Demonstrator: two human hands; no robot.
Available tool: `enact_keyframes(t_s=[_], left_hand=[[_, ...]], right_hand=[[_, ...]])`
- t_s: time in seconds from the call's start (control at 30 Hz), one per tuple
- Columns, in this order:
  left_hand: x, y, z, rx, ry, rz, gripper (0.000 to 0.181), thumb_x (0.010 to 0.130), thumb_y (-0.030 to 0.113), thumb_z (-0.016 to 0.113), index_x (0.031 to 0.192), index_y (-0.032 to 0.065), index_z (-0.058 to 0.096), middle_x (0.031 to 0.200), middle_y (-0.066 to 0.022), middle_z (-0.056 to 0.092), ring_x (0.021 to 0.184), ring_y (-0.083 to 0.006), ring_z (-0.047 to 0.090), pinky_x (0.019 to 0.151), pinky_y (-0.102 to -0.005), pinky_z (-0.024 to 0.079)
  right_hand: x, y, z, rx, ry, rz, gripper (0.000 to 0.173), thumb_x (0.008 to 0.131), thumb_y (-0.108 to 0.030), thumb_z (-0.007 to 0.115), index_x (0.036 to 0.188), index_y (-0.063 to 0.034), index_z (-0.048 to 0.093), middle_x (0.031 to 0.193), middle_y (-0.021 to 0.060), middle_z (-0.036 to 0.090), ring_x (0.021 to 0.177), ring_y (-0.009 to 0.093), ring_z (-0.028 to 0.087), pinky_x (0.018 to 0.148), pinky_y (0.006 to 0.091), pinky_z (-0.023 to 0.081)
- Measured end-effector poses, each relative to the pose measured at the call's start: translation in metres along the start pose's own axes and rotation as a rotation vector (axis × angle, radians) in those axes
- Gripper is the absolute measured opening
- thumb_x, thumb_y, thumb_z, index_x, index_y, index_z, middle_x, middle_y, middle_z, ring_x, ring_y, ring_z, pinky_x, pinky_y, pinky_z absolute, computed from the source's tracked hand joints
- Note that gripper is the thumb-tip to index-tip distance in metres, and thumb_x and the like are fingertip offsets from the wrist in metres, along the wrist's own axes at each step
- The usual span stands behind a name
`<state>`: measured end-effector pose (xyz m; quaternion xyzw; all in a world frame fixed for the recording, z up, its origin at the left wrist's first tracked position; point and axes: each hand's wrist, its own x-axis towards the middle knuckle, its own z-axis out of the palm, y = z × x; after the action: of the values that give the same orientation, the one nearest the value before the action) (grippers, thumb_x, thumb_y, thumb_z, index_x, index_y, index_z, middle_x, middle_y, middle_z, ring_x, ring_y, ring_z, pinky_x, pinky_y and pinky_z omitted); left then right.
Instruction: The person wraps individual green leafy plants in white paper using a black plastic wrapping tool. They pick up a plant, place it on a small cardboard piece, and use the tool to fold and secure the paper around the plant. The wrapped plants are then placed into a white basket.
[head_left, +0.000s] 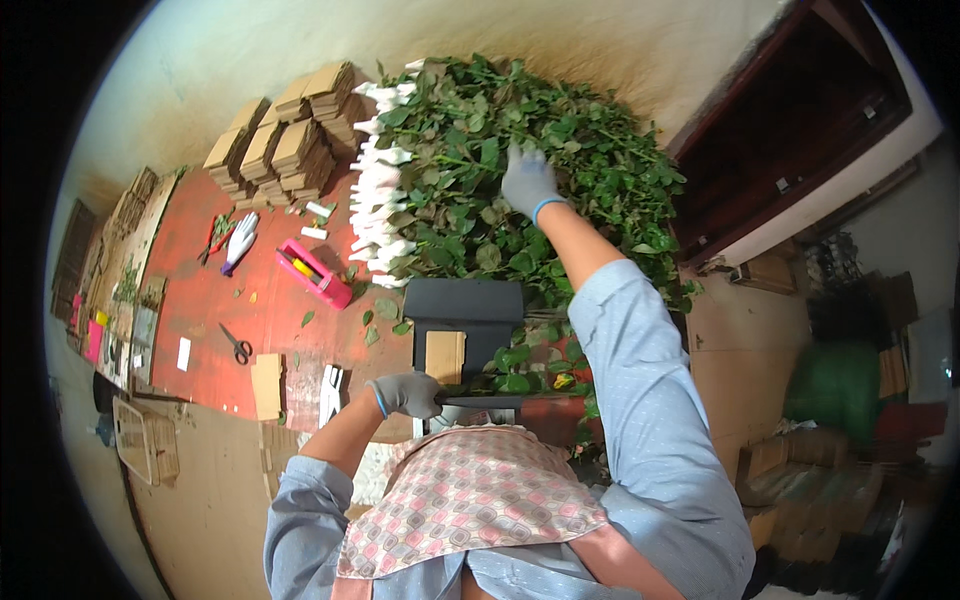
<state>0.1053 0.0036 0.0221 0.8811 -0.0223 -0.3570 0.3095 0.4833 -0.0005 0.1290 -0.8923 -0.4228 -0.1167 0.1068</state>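
Observation:
My right hand (529, 180), in a grey glove with a blue cuff, reaches onto a large pile of leafy green stems (480, 157); its fingertips are among the leaves, and whether they grip a stem I cannot tell. White wrapped heads (382, 180) line the pile's left end. My left hand (409, 394), gloved alike, rests at the left end of a dark edge close to my apron; its fingers are curled, but what they hold is unclear. Just beyond it stands a black stand (469, 300) with a piece of cardboard (445, 357) on it. Loose leafy stems (517, 371) lie to its right.
On the red table (195, 300) lie a pink tape dispenser (313, 274), scissors (240, 349), red-handled pruning shears (216, 241), a white glove (241, 241), a white-handled tool (330, 394) and a cardboard piece (267, 386). Folded cardboard stacks (281, 142) stand by the wall. A basket (146, 441) is at left.

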Motion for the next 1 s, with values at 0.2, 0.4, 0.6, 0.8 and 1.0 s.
enact_keyframes(t_s=[0.2, 0.4, 0.6, 0.8, 1.0], left_hand=[[-0.017, 0.013, -0.007, -0.030, 0.022, -0.052, 0.037, 0.082, 0.032, 0.057, 0.100, 0.0027, 0.071, 0.097, -0.0244, 0.071, 0.097, -0.0405, 0.068, 0.084, -0.0495, 0.052], [-0.016, 0.007, -0.003, -0.040, 0.041, -0.037, 0.035, 0.083, 0.033, 0.059, 0.095, 0.0013, 0.070, 0.092, -0.0250, 0.070, 0.089, -0.0426, 0.067, 0.078, -0.0501, 0.052], [-0.020, 0.002, 0.001, 0.037, 0.115, 0.113, 0.036, 0.081, 0.028, 0.057, 0.103, 0.0062, 0.074, 0.101, -0.0230, 0.072, 0.097, -0.0374, 0.069, 0.083, -0.0445, 0.054], [-0.012, 0.019, -0.008, -0.050, 0.036, -0.057, 0.035, 0.084, 0.030, 0.058, 0.107, 0.0073, 0.072, 0.097, -0.0215, 0.072, 0.096, -0.0389, 0.068, 0.085, -0.0472, 0.053], [-0.031, 0.018, -0.004, -0.117, 0.027, -0.122, 0.032, 0.083, 0.025, 0.059, 0.107, 0.0053, 0.068, 0.095, -0.0231, 0.070, 0.095, -0.0416, 0.066, 0.085, -0.0503, 0.051]], right_hand=[[-0.008, -0.014, -0.012, -0.405, -0.191, -0.303, 0.032, 0.095, -0.016, 0.049, 0.124, -0.0097, 0.062, 0.124, 0.0151, 0.064, 0.120, 0.032, 0.056, 0.109, 0.0538, 0.033], [-0.016, -0.025, -0.154, -0.451, 0.414, -0.522, 0.021, 0.089, -0.017, 0.055, 0.106, -0.0116, 0.066, 0.098, 0.0098, 0.064, 0.095, 0.026, 0.061, 0.081, 0.0396, 0.047], [-0.167, -0.032, -0.181, -0.282, 0.019, -0.749, 0.030, 0.083, -0.017, 0.058, 0.113, -0.0110, 0.060, 0.100, 0.0078, 0.058, 0.094, 0.024, 0.060, 0.067, 0.0352, 0.051], [-0.300, 0.045, -0.005, -0.109, -0.679, -0.473, 0.019, 0.087, -0.011, 0.058, 0.104, -0.0092, 0.065, 0.101, 0.0134, 0.066, 0.101, 0.032, 0.066, 0.075, 0.0420, 0.055], [-0.284, -0.006, -0.008, -0.464, -0.871, -0.539, 0.012, 0.086, -0.014, 0.060, 0.092, -0.0096, 0.069, 0.095, 0.0103, 0.069, 0.094, 0.027, 0.070, 0.072, 0.0367, 0.055]])
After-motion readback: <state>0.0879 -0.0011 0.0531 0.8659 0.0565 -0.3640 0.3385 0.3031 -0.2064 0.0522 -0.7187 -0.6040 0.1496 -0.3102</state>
